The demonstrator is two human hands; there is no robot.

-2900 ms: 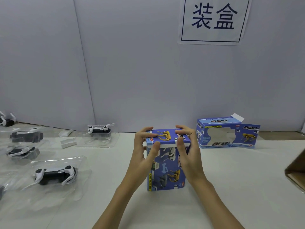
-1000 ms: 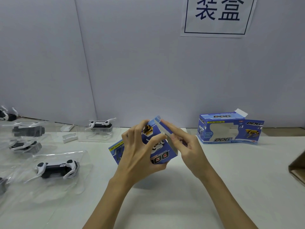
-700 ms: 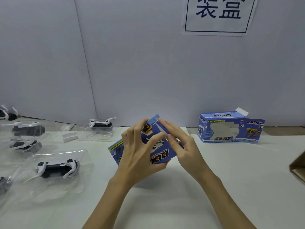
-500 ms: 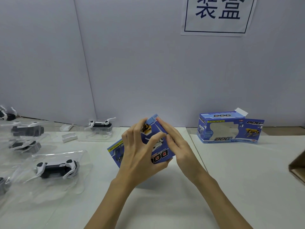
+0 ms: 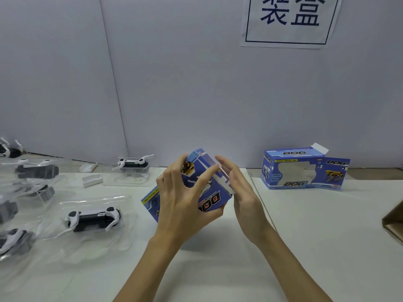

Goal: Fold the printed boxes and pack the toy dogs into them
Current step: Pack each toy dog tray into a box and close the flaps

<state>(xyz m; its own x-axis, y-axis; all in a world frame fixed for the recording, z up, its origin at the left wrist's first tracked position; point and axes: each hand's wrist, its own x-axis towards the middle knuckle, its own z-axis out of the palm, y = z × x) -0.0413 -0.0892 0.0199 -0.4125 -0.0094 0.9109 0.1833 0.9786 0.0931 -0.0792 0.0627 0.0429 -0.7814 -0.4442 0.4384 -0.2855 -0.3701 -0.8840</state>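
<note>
L hand (image 5: pixel 181 205) grips tilted blue box (image 5: pixel 209 188) above table (image 5: pixel 305 236); R hand (image 5: pixel 242 192) fingers straight, flat vs box's right end.

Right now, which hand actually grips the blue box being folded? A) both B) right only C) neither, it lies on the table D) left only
D: the left hand curls its fingers and thumb round the blue box and holds it tilted off the table, while the right hand lies against its end flap with straight fingers.
</note>
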